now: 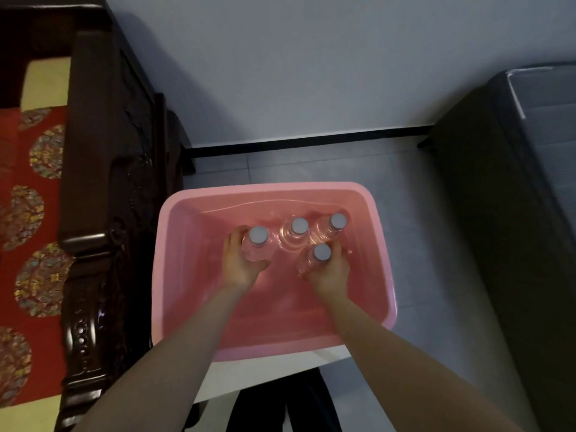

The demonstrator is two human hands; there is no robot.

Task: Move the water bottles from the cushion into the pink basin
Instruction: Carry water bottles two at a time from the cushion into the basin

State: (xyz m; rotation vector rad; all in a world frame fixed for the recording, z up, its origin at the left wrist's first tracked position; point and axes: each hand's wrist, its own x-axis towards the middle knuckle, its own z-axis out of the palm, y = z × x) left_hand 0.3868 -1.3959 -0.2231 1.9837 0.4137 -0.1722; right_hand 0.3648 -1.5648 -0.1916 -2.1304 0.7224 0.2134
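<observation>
The pink basin (174, 244) sits on a white stool in front of me. Several clear water bottles with grey caps stand upright inside it. My left hand (238, 266) is wrapped around the left bottle (258, 236). My right hand (332, 274) grips the front right bottle (321, 253). Two more bottles stand free behind them, one in the middle (299, 226) and one at the back right (338, 221). The red patterned cushion (31, 213) lies at the far left with no bottle on its visible part.
A dark carved wooden armrest (93, 198) rises between the cushion and the basin. A dark cabinet (514, 213) stands to the right. Grey floor tiles and a white wall with a black skirting lie behind the basin.
</observation>
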